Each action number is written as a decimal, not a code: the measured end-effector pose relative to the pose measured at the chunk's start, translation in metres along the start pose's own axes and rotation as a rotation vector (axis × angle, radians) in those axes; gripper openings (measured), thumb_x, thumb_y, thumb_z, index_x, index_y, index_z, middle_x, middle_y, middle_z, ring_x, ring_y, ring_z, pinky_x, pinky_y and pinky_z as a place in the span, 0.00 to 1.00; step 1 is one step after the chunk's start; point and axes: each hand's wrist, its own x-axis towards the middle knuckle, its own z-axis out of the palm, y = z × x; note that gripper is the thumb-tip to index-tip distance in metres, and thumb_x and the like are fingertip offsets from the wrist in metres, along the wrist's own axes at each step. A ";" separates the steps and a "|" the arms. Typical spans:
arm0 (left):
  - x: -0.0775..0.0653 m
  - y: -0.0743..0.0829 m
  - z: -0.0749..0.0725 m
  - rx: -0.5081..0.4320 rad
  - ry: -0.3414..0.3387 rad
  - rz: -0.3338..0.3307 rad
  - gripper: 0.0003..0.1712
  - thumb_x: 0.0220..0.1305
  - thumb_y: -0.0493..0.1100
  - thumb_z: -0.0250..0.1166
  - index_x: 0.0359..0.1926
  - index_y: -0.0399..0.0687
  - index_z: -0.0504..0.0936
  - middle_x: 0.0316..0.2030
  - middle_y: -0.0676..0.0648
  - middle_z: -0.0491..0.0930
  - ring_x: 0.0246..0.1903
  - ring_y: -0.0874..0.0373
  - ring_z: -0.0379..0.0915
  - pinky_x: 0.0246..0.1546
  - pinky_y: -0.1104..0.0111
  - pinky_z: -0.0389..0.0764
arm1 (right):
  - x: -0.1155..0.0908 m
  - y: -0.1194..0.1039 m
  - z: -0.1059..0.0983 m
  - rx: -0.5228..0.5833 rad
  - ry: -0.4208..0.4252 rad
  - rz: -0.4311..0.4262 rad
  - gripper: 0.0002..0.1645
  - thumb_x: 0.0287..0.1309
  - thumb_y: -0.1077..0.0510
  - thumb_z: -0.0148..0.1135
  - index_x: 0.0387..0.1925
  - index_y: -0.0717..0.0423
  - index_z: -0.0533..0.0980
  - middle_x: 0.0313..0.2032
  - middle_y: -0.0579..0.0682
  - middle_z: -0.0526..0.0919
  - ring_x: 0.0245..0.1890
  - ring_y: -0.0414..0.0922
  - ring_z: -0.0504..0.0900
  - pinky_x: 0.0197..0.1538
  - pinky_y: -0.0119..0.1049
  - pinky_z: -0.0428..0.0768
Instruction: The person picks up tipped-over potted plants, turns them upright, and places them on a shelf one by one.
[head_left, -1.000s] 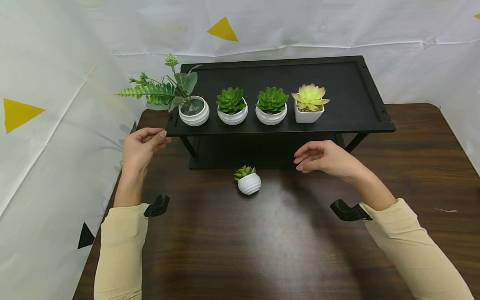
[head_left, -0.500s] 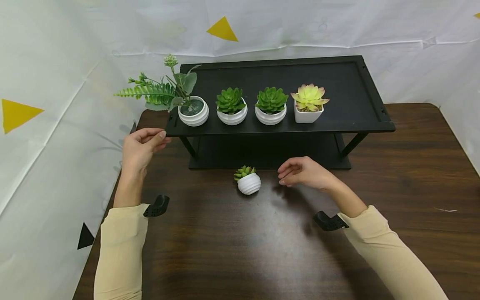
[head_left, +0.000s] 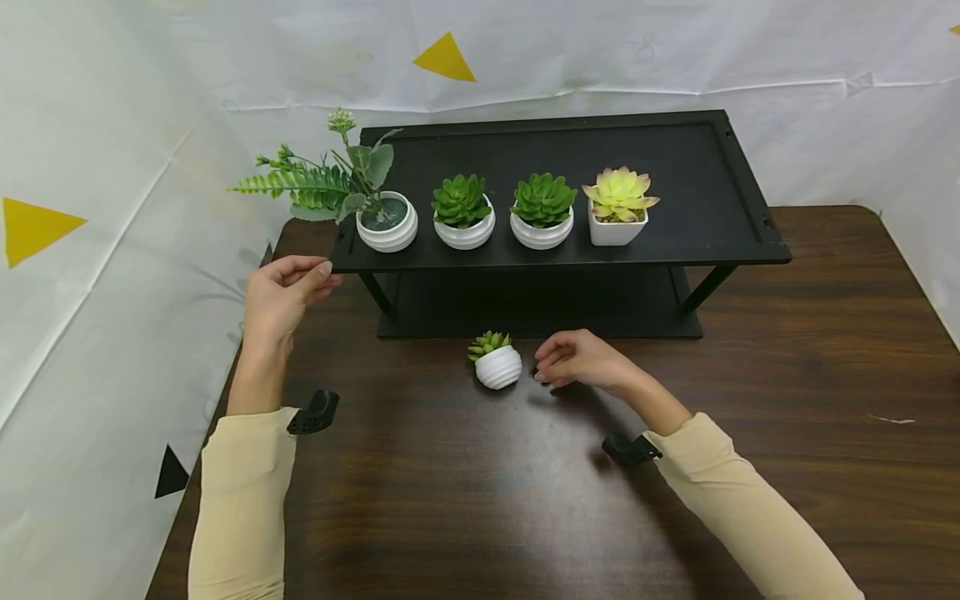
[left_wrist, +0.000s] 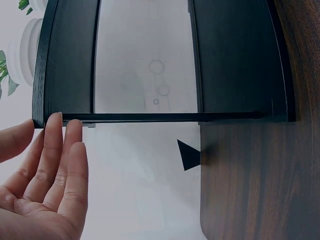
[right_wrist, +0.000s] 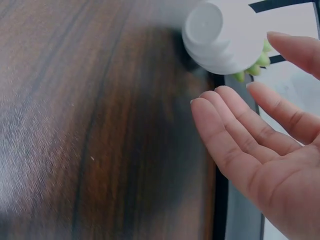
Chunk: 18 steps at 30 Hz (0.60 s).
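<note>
A small succulent in a ribbed white pot point(head_left: 498, 367) lies tipped on its side on the table, leaves toward the shelf. My right hand point(head_left: 576, 360) is just to its right, low over the table, with fingers apart and holding nothing. In the right wrist view the pot's round base point(right_wrist: 206, 24) faces the camera, beyond the fingertips. At the front left corner of the black two-tier shelf point(head_left: 690, 192), my left hand point(head_left: 279, 293) pinches the upper board. Its thumb is on the top side and its fingers point(left_wrist: 52, 145) are underneath.
Along the upper board's front edge stand a leafy potted plant point(head_left: 386, 225), two green succulents point(head_left: 463, 212) in round white pots, and a yellow-green succulent point(head_left: 618, 204) in a square pot. White sheeting point(head_left: 562, 58) hangs behind and to the left.
My right hand has moved left and toward the front, down from beside the shelf to near the tipped pot. The left hand and the plants keep their places.
</note>
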 end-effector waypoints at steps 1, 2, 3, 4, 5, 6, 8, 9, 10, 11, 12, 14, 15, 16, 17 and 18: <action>0.000 0.000 0.000 0.000 0.001 0.000 0.10 0.57 0.33 0.64 0.39 0.31 0.78 0.23 0.52 0.82 0.26 0.63 0.80 0.30 0.77 0.80 | 0.001 0.001 0.001 0.001 -0.001 0.002 0.21 0.52 0.69 0.61 0.46 0.78 0.68 0.35 0.58 0.79 0.35 0.48 0.81 0.42 0.47 0.80; 0.000 0.000 0.000 -0.001 0.001 0.000 0.09 0.57 0.33 0.64 0.39 0.31 0.78 0.23 0.52 0.82 0.26 0.63 0.80 0.30 0.77 0.80 | 0.003 0.002 0.002 0.002 -0.003 0.001 0.21 0.52 0.68 0.62 0.46 0.78 0.68 0.35 0.58 0.79 0.35 0.47 0.81 0.43 0.47 0.80; 0.000 0.000 0.000 -0.001 0.002 -0.001 0.09 0.57 0.33 0.64 0.38 0.31 0.78 0.23 0.52 0.82 0.26 0.63 0.80 0.30 0.77 0.80 | 0.004 0.003 0.004 0.001 -0.001 0.004 0.21 0.53 0.68 0.62 0.46 0.77 0.68 0.35 0.58 0.79 0.34 0.46 0.81 0.43 0.47 0.80; 0.000 0.000 0.000 0.000 0.002 -0.002 0.09 0.57 0.33 0.64 0.38 0.32 0.78 0.23 0.52 0.82 0.26 0.63 0.80 0.30 0.77 0.80 | 0.005 0.004 0.005 -0.001 0.002 0.006 0.21 0.53 0.67 0.62 0.46 0.77 0.68 0.35 0.58 0.79 0.34 0.45 0.81 0.43 0.48 0.80; 0.001 0.000 0.000 0.000 0.004 -0.003 0.09 0.57 0.33 0.64 0.38 0.32 0.79 0.23 0.51 0.82 0.26 0.62 0.80 0.30 0.76 0.80 | 0.006 0.004 0.006 -0.005 0.005 0.009 0.21 0.53 0.67 0.62 0.46 0.76 0.68 0.35 0.57 0.78 0.34 0.45 0.80 0.43 0.48 0.80; 0.001 0.000 0.000 0.000 0.005 -0.004 0.09 0.57 0.34 0.64 0.38 0.32 0.79 0.23 0.51 0.82 0.26 0.62 0.80 0.30 0.76 0.80 | 0.007 0.004 0.007 -0.013 0.008 0.012 0.21 0.53 0.66 0.63 0.46 0.76 0.68 0.35 0.57 0.79 0.35 0.46 0.80 0.43 0.48 0.80; 0.001 0.000 0.000 0.003 0.007 -0.006 0.09 0.57 0.34 0.64 0.38 0.32 0.79 0.24 0.51 0.82 0.27 0.61 0.81 0.31 0.76 0.80 | 0.008 0.003 0.009 -0.029 0.014 0.020 0.21 0.53 0.65 0.63 0.46 0.75 0.69 0.35 0.56 0.79 0.36 0.47 0.80 0.43 0.48 0.80; 0.000 0.000 0.000 0.004 0.008 -0.006 0.09 0.57 0.34 0.64 0.38 0.32 0.79 0.24 0.51 0.82 0.27 0.60 0.81 0.31 0.76 0.80 | 0.009 0.003 0.009 -0.037 0.020 0.028 0.21 0.53 0.64 0.63 0.46 0.74 0.69 0.34 0.55 0.79 0.36 0.48 0.79 0.42 0.48 0.80; 0.000 0.000 0.000 0.002 0.009 -0.006 0.09 0.57 0.34 0.64 0.38 0.31 0.79 0.24 0.51 0.82 0.27 0.60 0.81 0.31 0.76 0.80 | 0.010 0.002 0.010 -0.046 0.023 0.035 0.21 0.54 0.63 0.63 0.46 0.73 0.69 0.34 0.55 0.79 0.36 0.48 0.79 0.42 0.48 0.80; 0.000 0.000 0.000 0.003 0.009 -0.006 0.09 0.57 0.34 0.64 0.38 0.32 0.79 0.24 0.51 0.82 0.27 0.60 0.81 0.31 0.76 0.80 | 0.011 0.002 0.011 -0.055 0.025 0.040 0.22 0.54 0.62 0.63 0.46 0.73 0.69 0.34 0.54 0.79 0.36 0.48 0.79 0.42 0.48 0.80; 0.000 0.000 0.000 0.002 0.008 -0.006 0.09 0.57 0.34 0.64 0.38 0.32 0.79 0.24 0.51 0.82 0.27 0.60 0.81 0.31 0.76 0.80 | 0.011 0.001 0.012 -0.063 0.028 0.044 0.22 0.54 0.61 0.64 0.46 0.73 0.70 0.34 0.54 0.79 0.36 0.48 0.79 0.42 0.48 0.80; 0.000 0.000 0.000 -0.002 0.008 -0.005 0.08 0.57 0.33 0.64 0.37 0.32 0.79 0.24 0.51 0.82 0.27 0.61 0.81 0.31 0.76 0.80 | 0.013 -0.001 0.013 -0.079 0.034 0.056 0.23 0.53 0.59 0.65 0.46 0.71 0.70 0.33 0.53 0.79 0.36 0.48 0.79 0.41 0.48 0.80; 0.000 0.000 0.000 -0.004 0.008 -0.004 0.07 0.57 0.33 0.64 0.37 0.33 0.79 0.24 0.51 0.82 0.27 0.61 0.81 0.30 0.76 0.80 | 0.014 -0.002 0.014 -0.084 0.037 0.059 0.23 0.53 0.58 0.65 0.46 0.70 0.71 0.32 0.53 0.79 0.36 0.49 0.79 0.41 0.48 0.80; 0.000 0.000 0.000 -0.007 0.007 -0.003 0.07 0.57 0.33 0.64 0.37 0.33 0.79 0.24 0.51 0.82 0.26 0.61 0.81 0.30 0.76 0.80 | 0.015 -0.003 0.015 -0.091 0.039 0.060 0.23 0.53 0.57 0.65 0.45 0.70 0.71 0.32 0.53 0.79 0.36 0.49 0.79 0.41 0.48 0.80; 0.000 0.000 0.000 -0.008 0.007 -0.003 0.06 0.57 0.33 0.64 0.36 0.34 0.79 0.24 0.51 0.82 0.26 0.62 0.81 0.30 0.76 0.80 | 0.016 -0.004 0.016 -0.096 0.041 0.062 0.23 0.53 0.57 0.66 0.45 0.69 0.71 0.32 0.53 0.79 0.37 0.51 0.79 0.41 0.48 0.80; 0.000 0.000 0.000 -0.011 0.008 -0.002 0.06 0.57 0.33 0.64 0.36 0.34 0.80 0.24 0.51 0.82 0.26 0.62 0.81 0.30 0.76 0.80 | 0.017 -0.004 0.016 -0.103 0.043 0.064 0.23 0.52 0.56 0.66 0.45 0.68 0.72 0.32 0.53 0.79 0.37 0.52 0.79 0.40 0.47 0.80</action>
